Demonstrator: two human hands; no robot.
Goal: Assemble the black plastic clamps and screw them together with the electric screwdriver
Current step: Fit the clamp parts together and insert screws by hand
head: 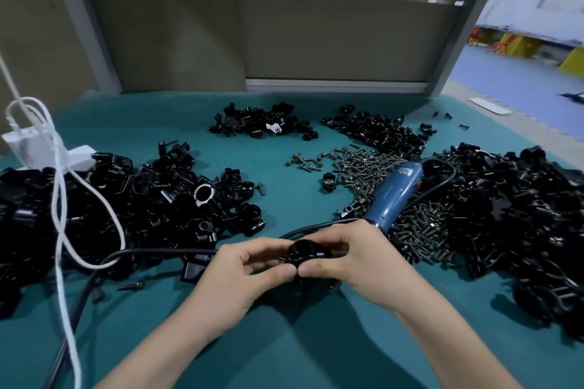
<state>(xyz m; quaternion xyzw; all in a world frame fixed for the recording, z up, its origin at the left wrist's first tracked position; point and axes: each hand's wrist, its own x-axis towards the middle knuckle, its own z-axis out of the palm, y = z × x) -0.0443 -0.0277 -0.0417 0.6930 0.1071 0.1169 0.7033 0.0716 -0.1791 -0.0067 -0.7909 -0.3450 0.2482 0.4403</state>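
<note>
Head view: above the green worktop point(284, 357), the left hand point(240, 275) and right hand point(357, 259) pinch one black clamp point(306, 254) between curled fingers point(278, 273). The blue electric screwdriver point(395, 196) lies beside on loose screws point(420, 230). Misaligned halves would likely slip apart.

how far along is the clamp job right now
Done: the left pile holds ring-shaped pieces that look assembled. In hand: left hand and right hand pinch one black clamp; the electric screwdriver lies untouched on the screws. Left: a large right pile of loose parts, so plenty remains.
</note>
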